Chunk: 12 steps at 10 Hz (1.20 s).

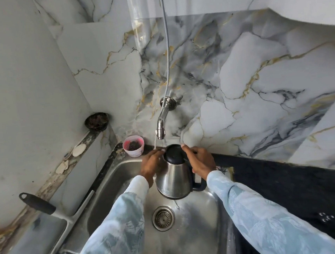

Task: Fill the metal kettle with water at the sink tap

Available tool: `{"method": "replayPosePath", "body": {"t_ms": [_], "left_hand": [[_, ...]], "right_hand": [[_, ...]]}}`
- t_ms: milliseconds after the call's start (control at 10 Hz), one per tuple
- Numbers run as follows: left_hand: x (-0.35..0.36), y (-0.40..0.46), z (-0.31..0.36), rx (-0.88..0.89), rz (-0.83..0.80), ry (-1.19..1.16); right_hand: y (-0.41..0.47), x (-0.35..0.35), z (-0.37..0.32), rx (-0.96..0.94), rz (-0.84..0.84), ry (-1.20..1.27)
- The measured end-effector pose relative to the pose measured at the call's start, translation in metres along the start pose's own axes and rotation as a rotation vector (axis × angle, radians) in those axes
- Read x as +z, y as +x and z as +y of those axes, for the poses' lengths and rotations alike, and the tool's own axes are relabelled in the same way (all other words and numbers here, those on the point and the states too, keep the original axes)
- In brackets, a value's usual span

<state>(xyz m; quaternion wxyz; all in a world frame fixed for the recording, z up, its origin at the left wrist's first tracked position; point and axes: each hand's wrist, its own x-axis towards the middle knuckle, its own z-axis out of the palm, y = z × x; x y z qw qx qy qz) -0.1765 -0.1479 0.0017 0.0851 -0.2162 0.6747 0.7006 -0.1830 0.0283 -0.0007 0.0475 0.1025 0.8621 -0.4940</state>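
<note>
A metal kettle [173,179] with a black lid and black handle hangs over the steel sink [114,178], just below the wall tap [161,127]. My right hand [200,160] grips the top of the kettle's handle, with its fingers at the lid's right edge. My left hand [152,164] rests on the kettle's upper left side, fingertips at the lid rim. The lid looks down over the kettle's mouth. A thin stream of water runs from the tap just left of the lid.
A pink-rimmed tub [134,146] stands at the sink's back left corner. A squeegee [46,208] lies on the left ledge, a dark bowl [97,121] in the corner. The drain [163,218] is below the kettle. Dark countertop [289,183] extends right.
</note>
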Motion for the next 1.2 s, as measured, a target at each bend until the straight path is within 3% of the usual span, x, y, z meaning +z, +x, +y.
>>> {"method": "replayPosePath", "body": {"t_ms": [100,300,700,1000,1100,1200], "left_hand": [[0.018,-0.019,-0.005,0.102,0.031,0.014],[0.066,-0.067,-0.027,0.181,-0.106,0.023],[0.181,-0.196,-0.113,0.099,-0.468,0.099],[0.193,-0.232,-0.150,0.161,-0.438,0.128],[0.192,-0.235,-0.150,0.173,-0.462,0.176],[0.188,-0.227,-0.130,0.190,-0.376,0.308]], "right_hand": [[-0.017,-0.025,0.007,-0.024,0.035,-0.038],[-0.066,-0.099,0.039,-0.011,0.081,-0.123],[-0.188,-0.233,0.166,0.103,0.183,-0.230],[-0.223,-0.239,0.212,0.035,0.141,-0.380],[-0.223,-0.242,0.210,-0.010,0.095,-0.506],[-0.211,-0.248,0.186,-0.117,0.133,-0.750]]}}
